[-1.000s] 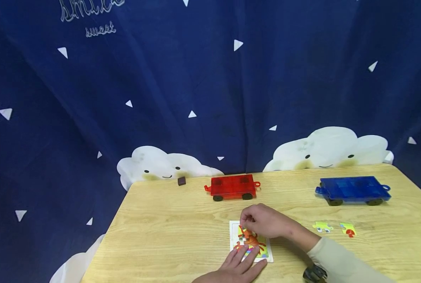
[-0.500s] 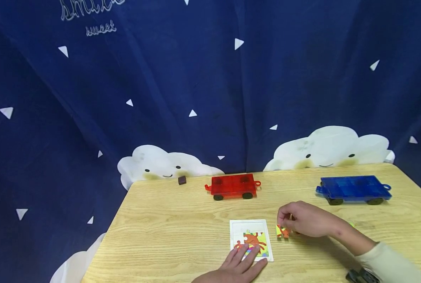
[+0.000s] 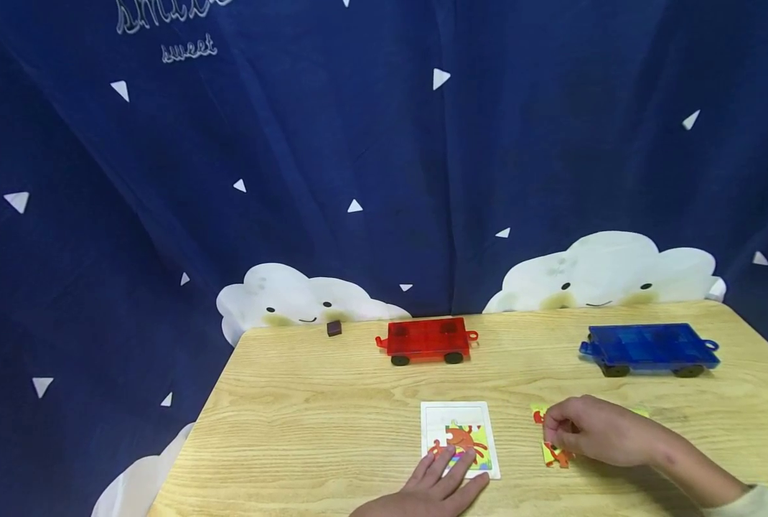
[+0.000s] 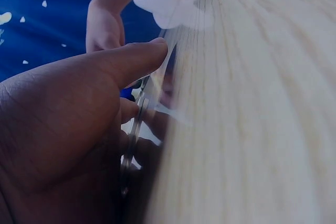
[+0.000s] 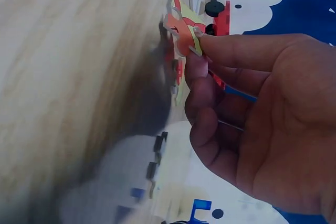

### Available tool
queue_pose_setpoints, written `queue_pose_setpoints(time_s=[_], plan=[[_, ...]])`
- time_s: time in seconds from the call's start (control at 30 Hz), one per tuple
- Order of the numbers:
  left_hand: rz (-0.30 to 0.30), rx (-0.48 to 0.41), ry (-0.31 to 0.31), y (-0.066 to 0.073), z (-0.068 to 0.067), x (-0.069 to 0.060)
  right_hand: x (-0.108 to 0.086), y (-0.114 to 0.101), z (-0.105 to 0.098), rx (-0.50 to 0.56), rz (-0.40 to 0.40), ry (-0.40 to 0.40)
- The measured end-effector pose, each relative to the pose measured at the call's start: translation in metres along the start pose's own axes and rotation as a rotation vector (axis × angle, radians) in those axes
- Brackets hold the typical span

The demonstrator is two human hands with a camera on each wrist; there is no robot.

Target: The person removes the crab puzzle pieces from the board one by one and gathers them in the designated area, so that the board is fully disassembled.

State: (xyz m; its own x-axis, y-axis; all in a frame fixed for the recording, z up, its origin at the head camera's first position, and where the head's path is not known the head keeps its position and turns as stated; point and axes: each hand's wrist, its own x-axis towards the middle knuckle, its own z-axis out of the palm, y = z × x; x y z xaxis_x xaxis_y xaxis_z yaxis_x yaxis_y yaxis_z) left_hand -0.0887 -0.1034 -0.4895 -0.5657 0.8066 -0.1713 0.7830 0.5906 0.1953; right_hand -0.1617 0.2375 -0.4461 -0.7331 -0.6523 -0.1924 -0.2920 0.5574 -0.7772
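Note:
In the head view my left hand (image 3: pixel 425 492) lies with spread, straight fingers over the lower left of the white-framed puzzle board (image 3: pixel 428 424). Part of an orange crab picture shows on the board, with bare white above and left of it. To the board's right, my right hand (image 3: pixel 606 431) pinches a yellow and orange puzzle piece (image 3: pixel 556 455). In the right wrist view, thumb and curled forefinger hold that piece (image 5: pixel 184 32) by its edge, tilted. Another piece (image 3: pixel 537 415) lies just beyond the fingers, partly covered by the hand.
A red wheeled toy car (image 3: pixel 426 339) stands behind the board and a blue one (image 3: pixel 652 346) at the back right. A small dark block (image 3: pixel 334 328) sits at the back edge. Behind the table (image 3: pixel 293 424) hangs a blue curtain (image 3: pixel 332 129) with clouds.
My right hand has moved from the board rightward with the pinched piece, and a little toward the near edge. The board's upper left has gone bare. My left hand has stayed in place.

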Motion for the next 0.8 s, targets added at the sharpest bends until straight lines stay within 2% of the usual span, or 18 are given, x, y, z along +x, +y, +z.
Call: queue_pose_setpoints(time_s=[0.13, 0.23, 0.47, 0.8], plan=[[-0.002, 0.083, 0.009, 0.0004, 0.0001, 0.0002, -0.0035, 0.0033, 0.0028, -0.003, -0.012, 0.015], [-0.004, 0.109, 0.012, 0.0003, 0.0006, -0.0003, -0.0052, 0.0048, 0.0039, -0.007, -0.024, 0.020], [0.000, 0.004, -0.009, -0.0014, 0.0008, -0.0009, -0.0046, 0.0074, 0.0051, -0.027, -0.018, 0.026], [0.000, -0.020, -0.026, -0.0018, 0.0002, -0.0012, -0.0006, 0.0072, 0.0048, -0.060, 0.030, 0.038]])
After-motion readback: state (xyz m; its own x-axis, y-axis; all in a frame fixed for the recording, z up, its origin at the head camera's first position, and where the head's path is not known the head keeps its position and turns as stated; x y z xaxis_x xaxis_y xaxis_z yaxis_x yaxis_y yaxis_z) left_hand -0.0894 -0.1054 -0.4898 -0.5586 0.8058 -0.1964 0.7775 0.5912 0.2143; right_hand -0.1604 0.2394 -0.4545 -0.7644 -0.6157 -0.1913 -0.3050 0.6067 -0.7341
